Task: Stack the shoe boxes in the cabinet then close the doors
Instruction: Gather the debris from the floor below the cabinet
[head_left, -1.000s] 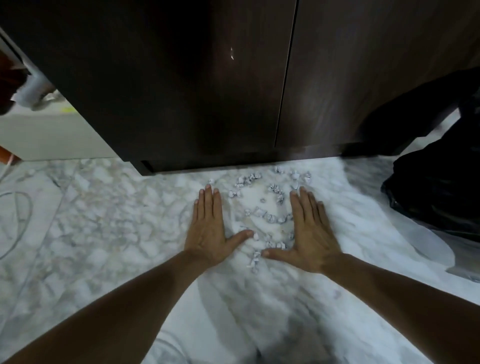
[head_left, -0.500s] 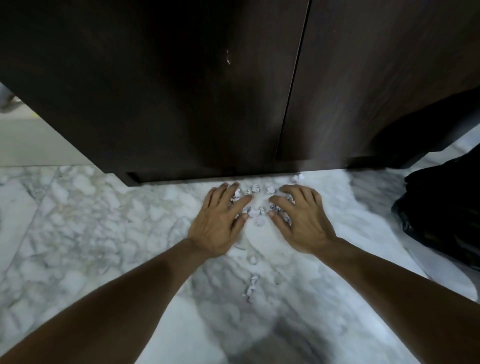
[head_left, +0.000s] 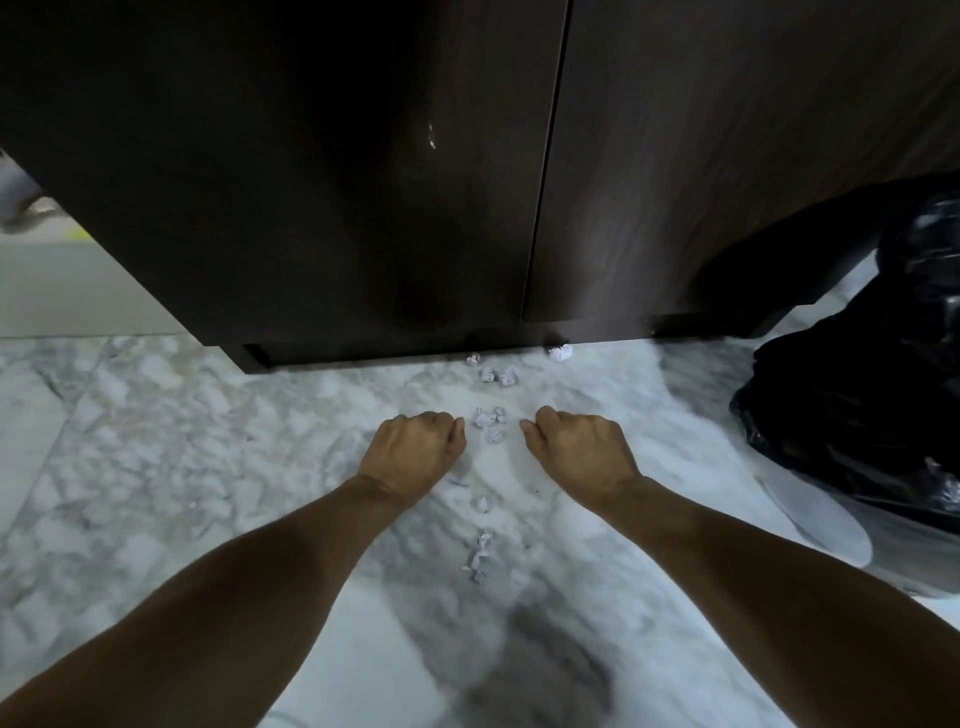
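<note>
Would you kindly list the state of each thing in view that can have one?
cabinet doors: both shut, a thin seam between them.
left hand: curled into a fist; contents hidden.
right hand: curled into a fist; contents hidden.
crumpled paper bits: loose, scattered on the marble floor.
black plastic bag: slumped on the floor, right of the cabinet.

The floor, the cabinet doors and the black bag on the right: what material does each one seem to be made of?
The floor looks like polished marble or marble-look tile: white with grey veins and a thin joint line. The cabinet doors look like dark brown wood veneer or laminate, matte, with faint vertical grain. The black bag looks like thin glossy plastic film: it is crinkled and shows bright highlights.
</note>
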